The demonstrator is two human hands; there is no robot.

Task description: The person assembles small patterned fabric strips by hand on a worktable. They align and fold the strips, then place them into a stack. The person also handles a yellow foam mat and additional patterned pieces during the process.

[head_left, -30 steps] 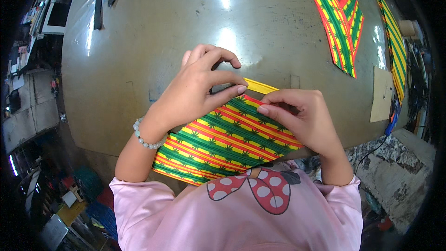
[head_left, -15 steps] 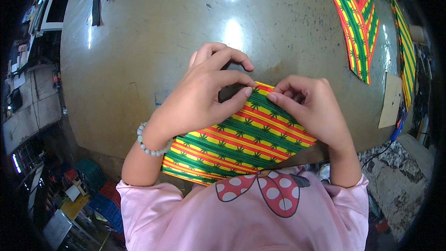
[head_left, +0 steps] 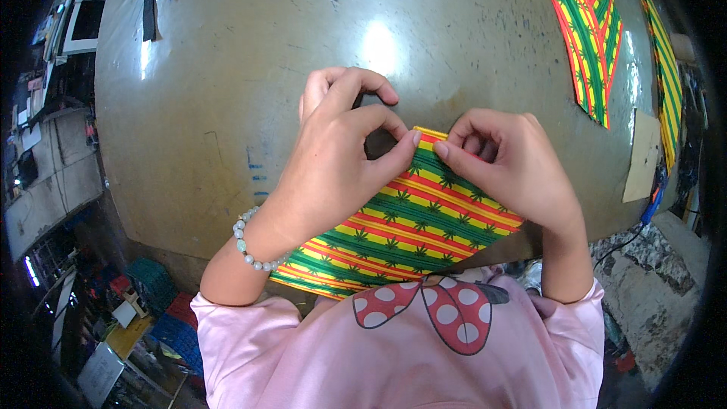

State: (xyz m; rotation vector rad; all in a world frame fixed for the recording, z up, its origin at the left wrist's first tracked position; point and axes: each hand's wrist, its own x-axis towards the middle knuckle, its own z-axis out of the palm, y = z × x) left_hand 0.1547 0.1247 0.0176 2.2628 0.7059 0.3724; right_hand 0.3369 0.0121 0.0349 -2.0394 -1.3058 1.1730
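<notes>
Thumb and index finger of the left hand [head_left: 337,140] are pinched together on the top corner of a patterned cloth [head_left: 409,220]; its other fingers curl above the table [head_left: 227,91]. Just beside it, the right hand [head_left: 519,163] grips the same upper edge between thumb and index finger, the rest folded in.

From that pinched edge, the cloth, striped green, yellow and red with dark leaves, spreads toward 4 and 7 o'clock, down near the pink shirt [head_left: 409,363]. A beaded bracelet [head_left: 242,246] circles the left wrist at 8 o'clock. Farther out, matching strips [head_left: 581,45] lie crossed at 2 o'clock, with a green-and-yellow striped piece [head_left: 666,83] beyond them. A tan card [head_left: 642,155] lies at 3 o'clock, and dark scraps [head_left: 151,0] at 10.
</notes>
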